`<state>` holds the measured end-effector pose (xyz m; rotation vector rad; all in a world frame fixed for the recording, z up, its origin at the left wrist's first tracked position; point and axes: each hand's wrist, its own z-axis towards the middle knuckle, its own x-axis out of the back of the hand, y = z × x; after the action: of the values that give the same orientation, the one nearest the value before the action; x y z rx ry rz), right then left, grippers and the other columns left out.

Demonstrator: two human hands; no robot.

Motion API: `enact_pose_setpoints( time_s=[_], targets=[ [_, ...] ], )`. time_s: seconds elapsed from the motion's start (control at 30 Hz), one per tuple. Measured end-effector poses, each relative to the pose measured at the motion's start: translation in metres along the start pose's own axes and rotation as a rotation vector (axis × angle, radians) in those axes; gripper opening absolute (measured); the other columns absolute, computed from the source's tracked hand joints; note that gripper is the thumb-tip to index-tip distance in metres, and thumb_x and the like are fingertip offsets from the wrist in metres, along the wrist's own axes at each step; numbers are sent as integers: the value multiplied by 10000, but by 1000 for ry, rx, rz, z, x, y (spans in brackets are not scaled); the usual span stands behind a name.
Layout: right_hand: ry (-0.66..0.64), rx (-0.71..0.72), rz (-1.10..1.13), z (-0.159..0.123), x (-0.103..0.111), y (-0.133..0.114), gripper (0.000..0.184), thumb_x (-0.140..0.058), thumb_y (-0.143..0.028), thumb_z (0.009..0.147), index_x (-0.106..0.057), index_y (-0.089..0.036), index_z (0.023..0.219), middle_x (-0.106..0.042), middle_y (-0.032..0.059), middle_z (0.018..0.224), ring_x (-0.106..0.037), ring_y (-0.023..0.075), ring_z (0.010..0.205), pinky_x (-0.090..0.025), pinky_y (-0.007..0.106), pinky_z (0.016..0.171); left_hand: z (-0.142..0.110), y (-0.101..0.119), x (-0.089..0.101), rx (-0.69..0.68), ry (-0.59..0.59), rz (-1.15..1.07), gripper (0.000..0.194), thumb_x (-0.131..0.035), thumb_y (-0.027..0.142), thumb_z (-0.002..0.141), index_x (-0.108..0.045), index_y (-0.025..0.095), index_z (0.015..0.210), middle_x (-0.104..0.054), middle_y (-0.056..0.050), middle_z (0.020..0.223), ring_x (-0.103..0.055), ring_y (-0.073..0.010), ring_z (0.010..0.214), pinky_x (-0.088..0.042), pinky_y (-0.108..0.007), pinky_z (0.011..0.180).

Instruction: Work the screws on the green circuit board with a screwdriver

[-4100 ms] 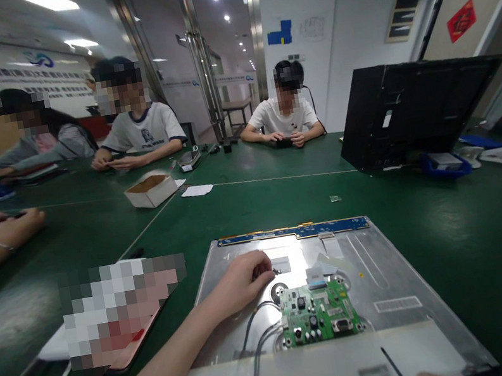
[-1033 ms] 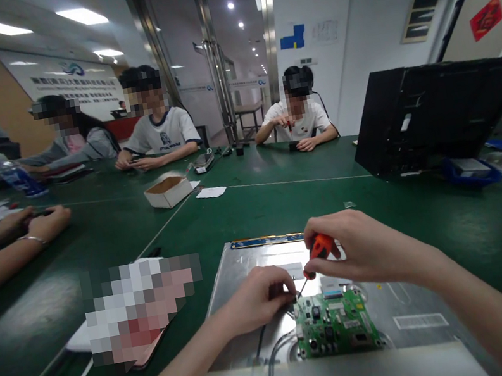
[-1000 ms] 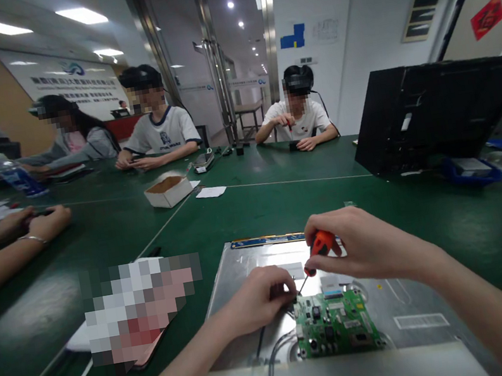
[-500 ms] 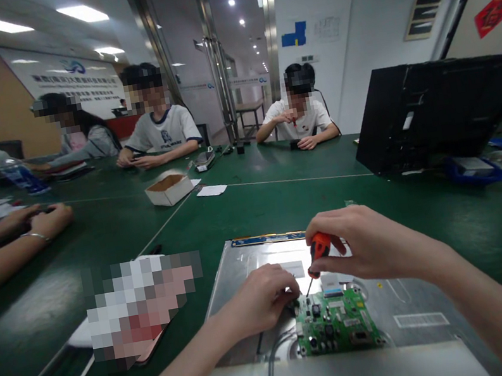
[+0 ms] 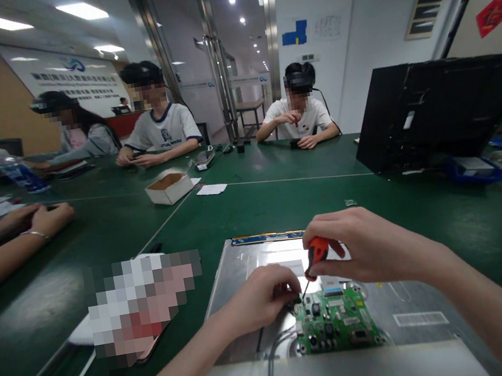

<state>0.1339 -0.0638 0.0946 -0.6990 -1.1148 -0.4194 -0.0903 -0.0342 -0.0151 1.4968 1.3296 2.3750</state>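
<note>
My right hand is closed round the red and black handle of a screwdriver. The thin shaft slants down, its tip at the upper left corner of a green circuit board. Close by, my left hand has its fingers bent together at that same corner; whatever they pinch is hidden. Beneath lies a silvery metal panel carrying the board, with a blue strip along its far edge. A grey cable runs from beside the board toward me.
A black monitor stands at the right, beside a blue tray. Left of the panel lies a blurred-out flat object. Farther off is an open white box. Another person's hands rest at the left; other people sit across the green table.
My right hand and the screwdriver have shifted slightly left, bringing the tip nearer the board's corner and my left fingers. My left hand has barely moved.
</note>
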Motion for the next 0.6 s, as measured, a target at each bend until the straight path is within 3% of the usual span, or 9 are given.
enact_pose_setpoints(
  time_s=[0.17, 0.37, 0.6],
  targets=[
    [13, 24, -19, 2, 5, -5, 140, -670, -329, 838, -641, -219, 921, -643, 4, 848, -530, 116, 655, -339, 264, 570, 2, 0, -1, 105, -34, -152, 95, -584, 78, 767, -626, 156, 803, -602, 16, 696, -528, -122, 627, -397, -223, 588],
    [-68, 27, -37, 8, 15, -17, 103, -672, -246, 821, -615, -222, 903, -671, -6, 803, -554, 128, 651, -316, 257, 552, 4, -5, -2, 168, -39, -299, 138, -591, 94, 768, -603, 158, 890, -645, 0, 798, -577, -143, 710, -452, -253, 658],
    [-51, 100, -65, 19, 10, -19, 104, -628, -197, 845, -587, -210, 940, -666, -5, 850, -546, 121, 664, -288, 244, 537, 5, -10, -2, 199, -61, -308, 138, -617, 134, 773, -613, 155, 909, -662, -11, 823, -596, -160, 734, -467, -275, 675]
  ],
)
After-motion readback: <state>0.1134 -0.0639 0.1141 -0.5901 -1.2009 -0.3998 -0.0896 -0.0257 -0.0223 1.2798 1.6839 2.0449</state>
